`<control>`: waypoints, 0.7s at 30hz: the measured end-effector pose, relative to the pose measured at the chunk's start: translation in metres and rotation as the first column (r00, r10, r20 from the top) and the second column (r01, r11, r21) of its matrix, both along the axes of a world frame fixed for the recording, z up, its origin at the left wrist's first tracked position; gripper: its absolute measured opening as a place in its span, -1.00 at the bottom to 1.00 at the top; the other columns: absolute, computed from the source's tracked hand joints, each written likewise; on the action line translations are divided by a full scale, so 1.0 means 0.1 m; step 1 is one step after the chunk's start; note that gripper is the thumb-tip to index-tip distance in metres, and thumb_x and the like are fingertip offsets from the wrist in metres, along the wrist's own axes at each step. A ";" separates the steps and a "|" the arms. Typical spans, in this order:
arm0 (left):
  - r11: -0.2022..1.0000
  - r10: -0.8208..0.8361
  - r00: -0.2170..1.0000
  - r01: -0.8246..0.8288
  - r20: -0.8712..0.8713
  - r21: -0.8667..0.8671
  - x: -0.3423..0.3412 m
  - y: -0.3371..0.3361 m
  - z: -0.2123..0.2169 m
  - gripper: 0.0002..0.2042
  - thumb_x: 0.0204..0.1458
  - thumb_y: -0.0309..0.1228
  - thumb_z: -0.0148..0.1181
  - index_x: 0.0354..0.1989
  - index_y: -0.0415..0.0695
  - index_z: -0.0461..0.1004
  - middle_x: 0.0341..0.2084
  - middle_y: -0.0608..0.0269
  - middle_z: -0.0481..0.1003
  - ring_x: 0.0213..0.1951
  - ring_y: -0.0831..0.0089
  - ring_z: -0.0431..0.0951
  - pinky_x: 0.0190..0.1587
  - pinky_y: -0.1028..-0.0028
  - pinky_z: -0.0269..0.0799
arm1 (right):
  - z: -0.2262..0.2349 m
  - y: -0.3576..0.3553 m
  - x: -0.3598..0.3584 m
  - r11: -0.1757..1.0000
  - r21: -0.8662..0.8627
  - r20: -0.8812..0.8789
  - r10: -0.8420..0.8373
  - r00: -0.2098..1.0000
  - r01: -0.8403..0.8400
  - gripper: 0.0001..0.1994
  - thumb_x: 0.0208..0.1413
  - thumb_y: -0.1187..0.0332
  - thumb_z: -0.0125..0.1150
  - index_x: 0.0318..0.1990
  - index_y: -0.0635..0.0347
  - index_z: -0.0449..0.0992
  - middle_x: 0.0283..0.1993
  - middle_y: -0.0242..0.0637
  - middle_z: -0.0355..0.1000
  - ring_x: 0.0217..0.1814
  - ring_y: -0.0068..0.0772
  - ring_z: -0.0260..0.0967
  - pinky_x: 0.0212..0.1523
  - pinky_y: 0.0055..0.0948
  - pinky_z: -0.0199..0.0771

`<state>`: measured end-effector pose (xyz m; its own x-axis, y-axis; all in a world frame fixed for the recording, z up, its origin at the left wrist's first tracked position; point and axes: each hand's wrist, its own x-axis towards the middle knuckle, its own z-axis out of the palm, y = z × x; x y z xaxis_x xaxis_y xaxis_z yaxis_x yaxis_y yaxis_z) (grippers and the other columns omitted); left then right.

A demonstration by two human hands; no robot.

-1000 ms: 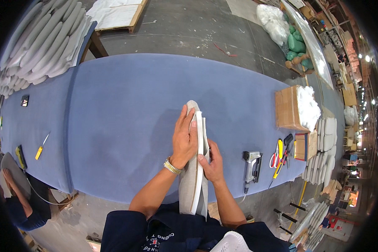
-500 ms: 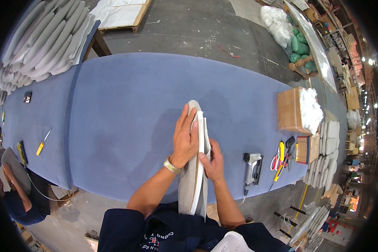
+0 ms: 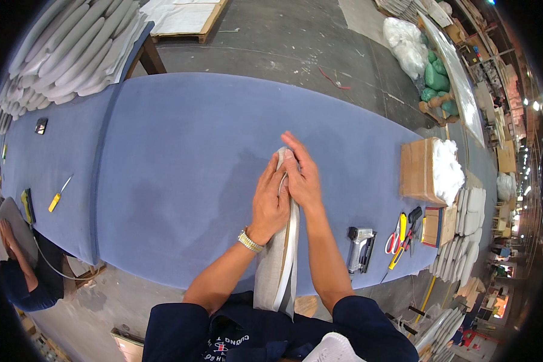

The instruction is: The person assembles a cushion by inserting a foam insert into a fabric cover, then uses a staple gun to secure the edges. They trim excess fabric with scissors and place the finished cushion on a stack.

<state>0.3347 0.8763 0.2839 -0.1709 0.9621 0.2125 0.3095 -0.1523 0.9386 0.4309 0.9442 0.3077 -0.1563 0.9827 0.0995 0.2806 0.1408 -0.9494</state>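
Note:
A grey fabric-covered pad [image 3: 271, 265] stands on edge in front of me, its near end against my body. A white strip and a brown edge show along its upward side, between the fabric flaps. My left hand [image 3: 269, 202] presses along its left face, fingers stretched toward the far end. My right hand [image 3: 301, 175] clasps that far end from the right, thumb on top and fingers pointing away. Between them the hands squeeze the pad's tip and hide part of it.
A blue padded table [image 3: 181, 157] lies beneath. On its right are a staple gun [image 3: 360, 248], red-handled scissors [image 3: 395, 235], a yellow screwdriver [image 3: 397, 258] and a cardboard box [image 3: 417, 172] with white stuffing. Grey pads [image 3: 72, 48] pile up far left. A co-worker's hand [image 3: 9, 238] rests on another pad.
My right hand has slid from the pad's middle to its far end, beside the left fingers. The gap along the pad's upper edge looks narrower there. My left hand has barely moved.

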 end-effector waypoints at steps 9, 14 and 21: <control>0.999 0.021 0.999 -0.020 0.036 -0.027 -0.02 0.00 0.05 -0.58 0.41 -0.31 -0.14 0.30 -0.29 0.40 0.38 -0.22 0.26 0.39 -0.08 0.29 0.37 0.13 0.25 | -0.19 -0.01 0.03 0.997 -0.071 -0.188 0.011 0.982 -0.024 -0.61 0.49 0.23 -0.10 0.07 0.34 0.60 0.31 -0.15 0.45 0.31 -0.34 0.37 0.31 -0.34 0.32; 0.999 0.015 1.000 -0.014 0.019 -0.029 -0.03 -0.01 0.03 -0.57 0.41 -0.29 -0.14 0.32 -0.27 0.39 0.40 -0.20 0.25 0.40 -0.07 0.29 0.38 0.14 0.23 | -0.21 -0.01 0.03 0.996 -0.078 -0.212 0.018 0.977 -0.035 -0.66 0.47 0.31 -0.08 0.08 0.33 0.59 0.29 -0.15 0.46 0.28 -0.37 0.38 0.29 -0.36 0.34; 0.999 0.015 1.000 -0.015 0.012 -0.030 -0.01 0.00 0.05 -0.57 0.40 -0.29 -0.11 0.32 -0.26 0.39 0.40 -0.18 0.24 0.40 -0.07 0.28 0.38 0.15 0.22 | -0.21 0.00 0.06 0.996 -0.086 -0.243 0.013 0.970 -0.035 -0.69 0.45 0.37 -0.05 0.06 0.34 0.59 0.28 -0.15 0.47 0.29 -0.34 0.39 0.30 -0.36 0.34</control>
<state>0.3338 0.8765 0.2885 -0.1876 0.9654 0.1810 0.2998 -0.1192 0.9465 0.4371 0.9444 0.2869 -0.1623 0.9855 0.0497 0.0383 0.0566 -0.9977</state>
